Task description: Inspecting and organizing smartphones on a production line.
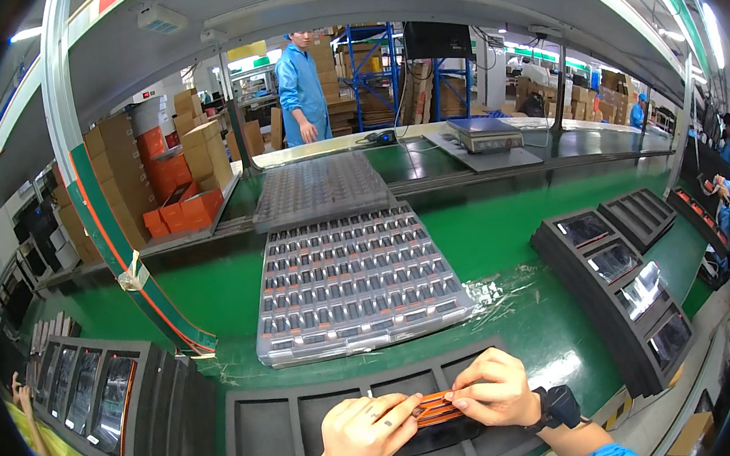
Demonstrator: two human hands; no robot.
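Observation:
Between my two hands is an orange-edged black piece (pixel 436 410), held above a black foam tray (pixel 258 396). My left hand (pixel 364 436) pinches its left end with the fingers drawn together. At its right end, the thumb and fingers of my right hand (pixel 494 390) are closed on it. Part of the piece is hidden behind the fingers, so its exact kind cannot be made out. The foam tray has several compartments, partly covered by my hands. Just beyond it lies a transparent plastic tray (pixel 362 343) filled with rows of small dark parts.
Foam trays with glossy black panels stand at the left (pixel 150 403) and right (pixel 591 286) on the green bench (pixel 494 217). A scale (pixel 484 135) sits at the back. A green post (pixel 109 224) rises at left. Other people, one in blue (pixel 301 95), are around.

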